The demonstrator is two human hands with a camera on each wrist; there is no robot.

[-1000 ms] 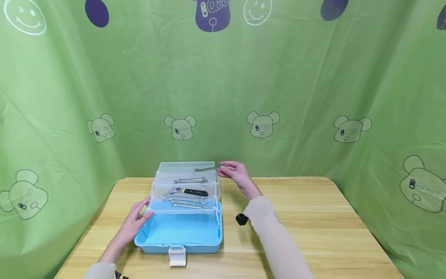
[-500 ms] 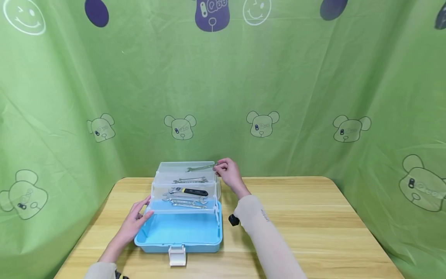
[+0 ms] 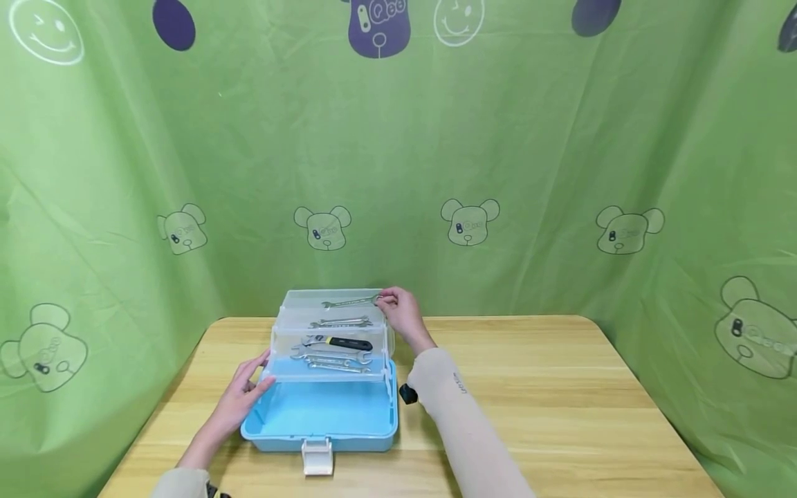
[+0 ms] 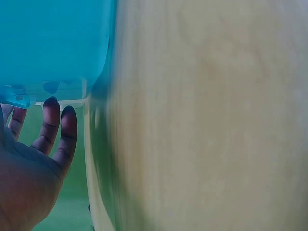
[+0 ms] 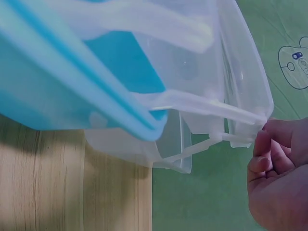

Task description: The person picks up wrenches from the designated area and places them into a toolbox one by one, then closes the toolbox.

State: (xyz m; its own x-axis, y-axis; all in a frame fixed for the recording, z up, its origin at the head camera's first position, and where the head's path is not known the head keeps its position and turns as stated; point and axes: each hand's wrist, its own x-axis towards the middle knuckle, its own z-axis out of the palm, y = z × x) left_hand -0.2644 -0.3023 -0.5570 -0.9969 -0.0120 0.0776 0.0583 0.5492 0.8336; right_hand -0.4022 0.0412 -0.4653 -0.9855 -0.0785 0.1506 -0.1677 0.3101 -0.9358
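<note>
A blue toolbox (image 3: 320, 442) stands unfolded, its clear stepped trays (image 3: 328, 377) raised behind the base. At its left side my left hand (image 3: 239, 398) holds it, thumb at the lowest tray's front corner. In the left wrist view, slightly bent fingers (image 4: 66, 139) touch the box's edge; the thumb is hidden there. My right hand (image 3: 401, 311) pinches one end of a metal open-end wrench (image 3: 349, 303) at the top tray's right edge. Its other end points left over that tray. In the right wrist view the clear tray wall hides most of the wrench.
Smaller wrenches (image 3: 339, 321) lie in the middle tray. Below them are a black-handled adjustable wrench (image 3: 349, 343) and several metal wrenches (image 3: 333, 357). A white latch (image 3: 317, 458) hangs at the front of the box on the wooden table (image 3: 529, 401). Green curtain (image 3: 398, 159) surrounds the table.
My right hand has moved left with the wrench, from beyond the top tray's right edge to over it. The left hand and the toolbox have stayed in place.
</note>
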